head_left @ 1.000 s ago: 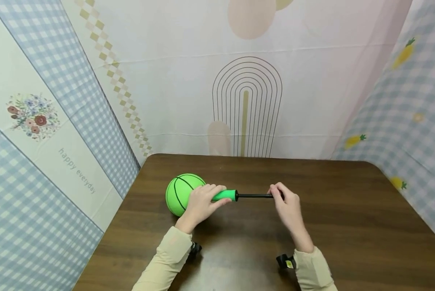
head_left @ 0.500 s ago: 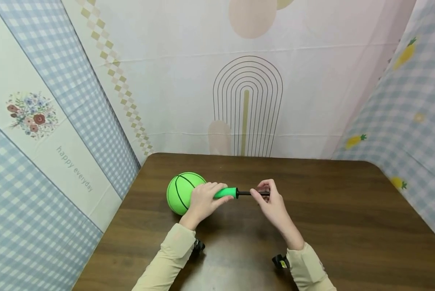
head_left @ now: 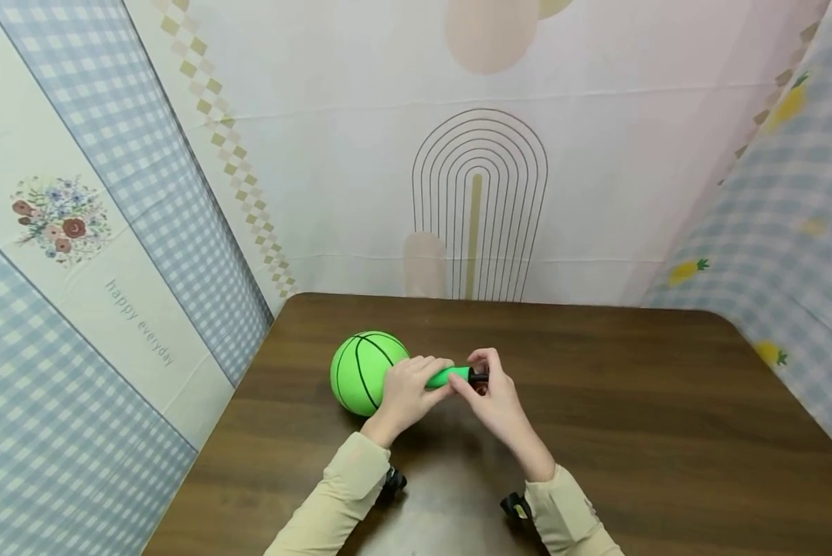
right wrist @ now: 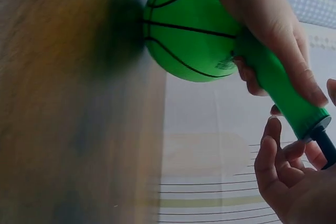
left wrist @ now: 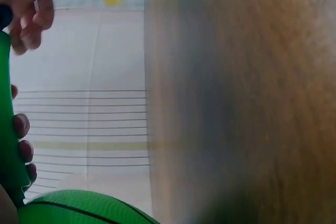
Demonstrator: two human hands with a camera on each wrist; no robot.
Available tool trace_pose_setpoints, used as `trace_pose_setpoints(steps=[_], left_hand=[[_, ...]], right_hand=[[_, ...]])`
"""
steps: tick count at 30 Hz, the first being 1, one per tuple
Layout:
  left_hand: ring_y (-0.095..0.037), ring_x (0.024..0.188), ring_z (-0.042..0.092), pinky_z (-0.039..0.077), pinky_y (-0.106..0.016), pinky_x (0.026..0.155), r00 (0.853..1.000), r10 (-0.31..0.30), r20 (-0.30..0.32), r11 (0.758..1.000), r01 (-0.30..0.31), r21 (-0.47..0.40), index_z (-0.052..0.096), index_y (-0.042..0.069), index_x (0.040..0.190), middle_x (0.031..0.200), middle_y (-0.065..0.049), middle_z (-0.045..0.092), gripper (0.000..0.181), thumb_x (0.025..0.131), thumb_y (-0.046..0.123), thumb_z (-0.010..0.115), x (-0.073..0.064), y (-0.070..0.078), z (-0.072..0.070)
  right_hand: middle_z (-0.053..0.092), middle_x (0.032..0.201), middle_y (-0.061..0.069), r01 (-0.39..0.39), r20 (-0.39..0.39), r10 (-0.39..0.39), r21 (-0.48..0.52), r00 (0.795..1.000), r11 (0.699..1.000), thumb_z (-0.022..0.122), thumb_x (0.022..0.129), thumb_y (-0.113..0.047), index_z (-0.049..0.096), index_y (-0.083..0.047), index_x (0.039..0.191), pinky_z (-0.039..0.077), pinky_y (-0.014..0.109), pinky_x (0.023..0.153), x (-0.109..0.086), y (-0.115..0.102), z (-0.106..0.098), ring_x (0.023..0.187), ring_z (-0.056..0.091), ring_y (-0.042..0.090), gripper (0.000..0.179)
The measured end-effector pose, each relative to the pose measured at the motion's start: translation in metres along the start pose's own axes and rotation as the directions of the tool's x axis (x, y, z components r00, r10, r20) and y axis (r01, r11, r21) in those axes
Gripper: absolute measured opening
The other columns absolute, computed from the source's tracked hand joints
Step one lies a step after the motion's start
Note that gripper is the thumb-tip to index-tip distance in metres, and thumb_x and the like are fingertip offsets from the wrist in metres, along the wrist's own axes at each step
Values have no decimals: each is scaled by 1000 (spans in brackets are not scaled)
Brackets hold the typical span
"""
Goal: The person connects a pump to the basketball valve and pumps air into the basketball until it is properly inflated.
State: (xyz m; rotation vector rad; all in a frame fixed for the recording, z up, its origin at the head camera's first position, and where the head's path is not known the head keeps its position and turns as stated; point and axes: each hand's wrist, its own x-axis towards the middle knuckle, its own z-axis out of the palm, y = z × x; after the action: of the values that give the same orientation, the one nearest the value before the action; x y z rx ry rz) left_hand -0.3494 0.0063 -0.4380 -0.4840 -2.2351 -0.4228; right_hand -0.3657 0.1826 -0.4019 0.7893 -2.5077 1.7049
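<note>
A lime-green ball (head_left: pixel 363 374) with black basketball seams rests on the table at the left. My left hand (head_left: pixel 410 395) grips the green barrel (right wrist: pixel 275 85) of a ball pump, held sideways with its inner end at the ball. In the right wrist view the thumb lies along the barrel and the fingertips show below it. My right hand (head_left: pixel 497 401) is at the pump's outer end, its curled fingers and thumb around the short black rod (right wrist: pixel 324 145). The rod's far end is hidden in the palm. Fingers also hide where pump and ball meet.
The brown wooden table (head_left: pixel 638 401) extends right of the hands. A patterned cloth (head_left: pixel 360 177) hangs behind its far edge, with checked cloths at both sides. Black wrist cameras (head_left: pixel 516 507) sit below the sleeves.
My right hand has moved left toward the left hand, and most of the black rod has slid into the green barrel. The left hand keeps its grip beside the ball.
</note>
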Motion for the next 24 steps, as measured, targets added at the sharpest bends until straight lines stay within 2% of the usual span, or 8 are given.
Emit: trace_pose_setpoints(steps=[6,8,11,14,16,20,22,24], left_hand=[[-8,65,58,42,-21,59,999,33,-21,998,-34,-51,70,21,98,82,8,70,52,92,63,41,-2,-2,-2],[-7,65,57,41,-21,59,999,35,-8,997,-35,-65,70,21,99,83,9,70,50,91,63,44,-2,-2,-3],[-7,67,58,42,-20,59,998,47,33,995,-44,-86,71,21,101,86,9,70,51,90,63,46,-2,-4,-4],[-7,66,57,41,-19,59,997,57,51,995,-52,-90,71,20,102,85,9,70,53,90,64,43,-3,-9,-8],[-7,64,55,40,-19,57,998,47,38,995,-44,-88,70,21,100,83,9,69,56,90,66,40,-5,-14,-12],[-6,64,54,41,-20,57,1000,9,30,995,-6,-101,70,24,99,83,9,69,55,88,68,39,-5,-19,-17],[-6,65,55,41,-20,58,999,7,48,993,-1,-117,70,23,101,85,8,70,50,88,65,46,-5,-17,-17],[-5,65,56,41,-18,58,997,18,71,992,-9,-127,70,23,102,85,8,70,45,88,62,53,-7,-14,-16]], right_hand=[[57,82,11,12,71,-10,-35,997,999,64,94,-23,47,-7,113,45,22,57,-5,4,-4,60,52,6,30],[57,75,8,59,40,-55,-106,998,993,59,97,-24,52,-9,109,43,22,55,-6,5,-7,56,48,5,20],[52,63,-1,123,-45,-138,-243,989,962,54,99,-24,60,-14,102,37,22,51,-9,6,-10,51,41,2,11],[51,59,-6,156,-136,-207,-315,969,936,54,99,-20,65,-14,96,35,21,50,-14,6,-16,49,39,0,13],[55,60,-4,161,-210,-233,-314,949,936,54,99,-15,67,-13,90,36,21,51,-17,7,-22,51,40,-1,15],[56,60,0,170,-363,-283,-313,888,935,55,97,-8,66,-12,80,33,18,53,-22,4,-42,51,38,-2,21],[54,58,1,183,-394,-306,-320,867,930,55,97,-7,65,-12,78,31,18,50,-24,2,-50,48,34,-1,22],[57,59,1,184,-387,-310,-330,868,926,54,98,-9,65,-12,77,31,19,50,-26,0,-55,48,34,-1,24]])
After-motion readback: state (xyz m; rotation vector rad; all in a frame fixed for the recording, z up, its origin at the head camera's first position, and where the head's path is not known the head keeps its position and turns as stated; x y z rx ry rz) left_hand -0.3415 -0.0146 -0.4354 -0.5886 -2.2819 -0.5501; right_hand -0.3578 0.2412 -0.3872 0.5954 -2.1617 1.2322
